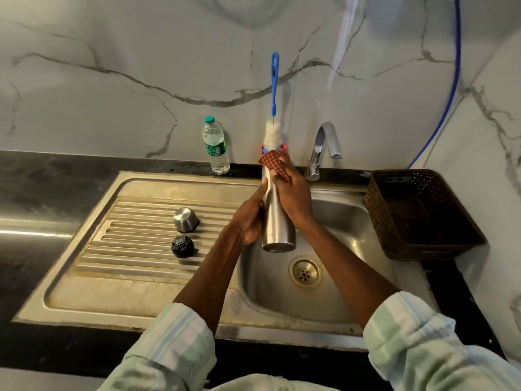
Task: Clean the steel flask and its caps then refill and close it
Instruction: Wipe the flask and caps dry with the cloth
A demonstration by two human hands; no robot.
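Observation:
The steel flask (277, 224) is held upright over the sink basin (332, 221). My left hand (249, 218) grips its left side near the middle. My right hand (293, 193) presses a red-brown scrub pad (275, 162) round the flask's neck. A bottle brush with white bristles (273, 135) and a blue handle (274, 83) sticks up out of the flask's mouth. On the ribbed drainboard (135, 249) to the left lie the steel cup cap (184, 220), upside down, and the black inner cap (182, 246).
A clear plastic water bottle (215, 146) with a green cap stands at the back by the wall. The tap (324, 149) rises behind the basin, no water seen running. A dark woven basket (420, 215) sits at the right. The drain (306, 272) lies below the flask.

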